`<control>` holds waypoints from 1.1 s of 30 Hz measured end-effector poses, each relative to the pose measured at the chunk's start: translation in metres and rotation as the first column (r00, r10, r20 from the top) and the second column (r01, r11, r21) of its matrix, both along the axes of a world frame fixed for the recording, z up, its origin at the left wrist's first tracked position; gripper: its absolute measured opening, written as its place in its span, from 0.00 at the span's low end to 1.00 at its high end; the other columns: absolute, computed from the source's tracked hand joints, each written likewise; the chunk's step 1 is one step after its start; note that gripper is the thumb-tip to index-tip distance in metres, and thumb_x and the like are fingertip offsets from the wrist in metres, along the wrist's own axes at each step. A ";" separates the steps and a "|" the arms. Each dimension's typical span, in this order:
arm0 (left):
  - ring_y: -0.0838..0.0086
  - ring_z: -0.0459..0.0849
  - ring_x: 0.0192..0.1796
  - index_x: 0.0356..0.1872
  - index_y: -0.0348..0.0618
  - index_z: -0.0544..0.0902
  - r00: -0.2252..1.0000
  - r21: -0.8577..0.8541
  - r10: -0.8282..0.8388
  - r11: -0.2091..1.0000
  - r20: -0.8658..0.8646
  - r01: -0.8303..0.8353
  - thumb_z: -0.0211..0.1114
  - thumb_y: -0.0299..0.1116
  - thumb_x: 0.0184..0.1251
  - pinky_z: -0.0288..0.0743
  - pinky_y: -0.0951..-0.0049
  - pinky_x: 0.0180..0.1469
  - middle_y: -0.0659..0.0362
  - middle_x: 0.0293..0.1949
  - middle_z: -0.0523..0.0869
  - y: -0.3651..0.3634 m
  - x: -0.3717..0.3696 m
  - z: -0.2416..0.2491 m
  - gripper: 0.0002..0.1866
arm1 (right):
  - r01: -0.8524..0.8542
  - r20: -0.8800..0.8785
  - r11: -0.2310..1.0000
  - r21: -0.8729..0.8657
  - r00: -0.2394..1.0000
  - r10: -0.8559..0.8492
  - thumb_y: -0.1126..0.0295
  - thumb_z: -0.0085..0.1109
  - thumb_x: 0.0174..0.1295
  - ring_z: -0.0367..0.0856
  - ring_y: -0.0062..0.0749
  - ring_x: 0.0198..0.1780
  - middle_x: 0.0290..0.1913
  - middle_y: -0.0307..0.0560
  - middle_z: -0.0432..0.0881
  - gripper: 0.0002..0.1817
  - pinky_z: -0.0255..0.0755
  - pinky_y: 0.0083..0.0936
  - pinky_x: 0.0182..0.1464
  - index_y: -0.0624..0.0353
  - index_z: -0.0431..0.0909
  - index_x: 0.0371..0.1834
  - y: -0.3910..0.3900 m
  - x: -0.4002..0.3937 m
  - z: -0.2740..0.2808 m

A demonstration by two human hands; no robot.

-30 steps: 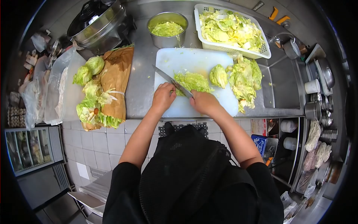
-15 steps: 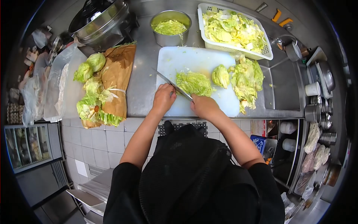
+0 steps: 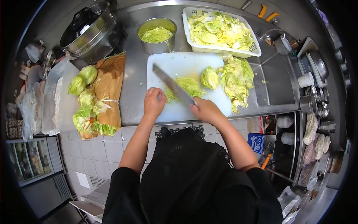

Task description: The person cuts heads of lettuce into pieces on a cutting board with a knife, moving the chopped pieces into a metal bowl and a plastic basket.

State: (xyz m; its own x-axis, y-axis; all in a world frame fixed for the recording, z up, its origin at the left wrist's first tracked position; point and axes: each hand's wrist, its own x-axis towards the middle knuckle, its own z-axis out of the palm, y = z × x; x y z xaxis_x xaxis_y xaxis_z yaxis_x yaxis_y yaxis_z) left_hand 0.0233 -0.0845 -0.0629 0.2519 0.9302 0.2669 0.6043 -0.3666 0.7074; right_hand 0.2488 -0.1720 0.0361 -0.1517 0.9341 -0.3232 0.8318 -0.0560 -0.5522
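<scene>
In my right hand [image 3: 207, 111] is the handle of a large kitchen knife [image 3: 170, 81]. Its broad blade points up and left, slightly blurred, over a pile of shredded lettuce [image 3: 191, 87]. My left hand [image 3: 153, 100] is at the left edge of the white cutting board [image 3: 164, 63], fingers curled in, with nothing visible in them. A small chunk of lettuce [image 3: 209, 78] sits to the right of the shreds. Beyond it, a heap of loose lettuce leaves [image 3: 236, 78] overlaps the board's right edge.
Behind the board stand a steel pot [image 3: 156, 47] with shredded lettuce and a white perforated basket [image 3: 223, 51] of torn leaves. Lettuce heads [image 3: 88, 74] and a brown paper bag [image 3: 110, 82] lie left. On the right is a steel sink [image 3: 276, 84].
The knife has lifted from beside the left fingers and swung over the shreds, its flat side now showing. My left hand has moved away from the blade. The whole view has shifted slightly.
</scene>
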 end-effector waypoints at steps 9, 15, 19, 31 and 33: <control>0.50 0.70 0.68 0.62 0.41 0.76 0.983 0.220 0.052 0.976 -0.176 -0.013 0.61 0.40 0.70 0.63 0.58 0.71 0.44 0.64 0.75 0.011 0.088 -0.018 0.23 | 0.277 0.311 0.960 -0.037 0.916 -0.252 0.63 0.50 0.68 0.83 0.63 0.41 0.35 0.66 0.84 0.16 0.74 0.53 0.46 0.65 0.71 0.51 -0.052 0.045 -0.008; 0.53 0.74 0.63 0.57 0.40 0.79 0.951 0.045 0.188 0.978 0.245 -0.205 0.62 0.34 0.68 0.66 0.59 0.67 0.46 0.58 0.78 -0.002 0.109 -0.015 0.18 | 0.362 -0.194 0.876 -0.318 0.880 -0.434 0.65 0.50 0.70 0.83 0.42 0.22 0.25 0.55 0.82 0.13 0.76 0.39 0.30 0.65 0.69 0.46 -0.043 0.000 -0.006; 0.56 0.76 0.59 0.50 0.38 0.81 0.825 -0.032 0.274 0.954 0.494 -0.298 0.64 0.27 0.64 0.68 0.62 0.64 0.49 0.54 0.80 0.007 0.100 -0.015 0.13 | 0.318 -0.480 0.825 -0.467 0.692 -0.539 0.67 0.52 0.71 0.73 0.24 0.15 0.19 0.38 0.73 0.10 0.69 0.25 0.20 0.63 0.69 0.45 -0.039 -0.019 -0.023; 0.57 0.79 0.56 0.47 0.38 0.83 0.645 0.218 0.131 0.875 0.753 -0.431 0.63 0.30 0.66 0.69 0.65 0.62 0.51 0.51 0.83 0.222 0.092 0.132 0.11 | 0.356 -0.431 0.933 0.050 0.851 -0.301 0.63 0.50 0.67 0.81 0.37 0.19 0.20 0.49 0.79 0.15 0.76 0.35 0.28 0.64 0.71 0.47 0.151 -0.039 0.079; 0.56 0.79 0.57 0.46 0.39 0.84 0.722 0.198 0.138 0.911 0.678 -0.361 0.61 0.35 0.69 0.69 0.64 0.63 0.52 0.51 0.83 0.269 0.082 0.119 0.12 | 0.342 -0.431 0.937 0.069 0.857 -0.281 0.64 0.50 0.66 0.82 0.39 0.19 0.22 0.51 0.81 0.15 0.77 0.36 0.29 0.65 0.72 0.48 0.192 -0.036 0.076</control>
State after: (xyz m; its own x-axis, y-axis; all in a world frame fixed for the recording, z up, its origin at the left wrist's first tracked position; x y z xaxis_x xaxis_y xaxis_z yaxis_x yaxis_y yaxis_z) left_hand 0.1053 0.1849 0.0564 -0.3114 0.7791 0.5441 0.1506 -0.5249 0.8377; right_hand 0.2132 0.0197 0.1120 0.0650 0.9848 -0.1609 0.4816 -0.1722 -0.8593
